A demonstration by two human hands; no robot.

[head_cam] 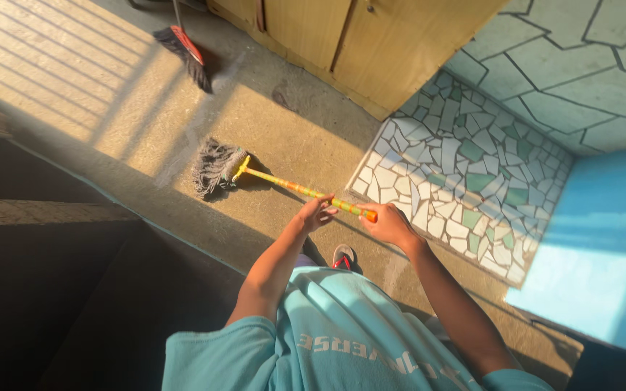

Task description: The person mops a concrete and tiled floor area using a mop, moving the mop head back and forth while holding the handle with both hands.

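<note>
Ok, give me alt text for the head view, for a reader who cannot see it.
Seen from above, a person in a light blue shirt grips a mop's yellow-and-orange patterned handle with the left hand and right hand, its grey string head resting on a sunlit concrete floor. A red-and-black broom stands near wooden cabinet doors, beside a mosaic-tiled step.

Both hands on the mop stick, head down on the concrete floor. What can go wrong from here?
1. The grey string mop head lies close to the red-and-black broom; a longer push may snag or topple it.
2. The left hand and right hand both grip near the top end of the yellow-orange patterned stick, so sideways control may be weak.
3. The sandalled foot stands near the raised mosaic-tile ledge; a step right might trip.
</note>
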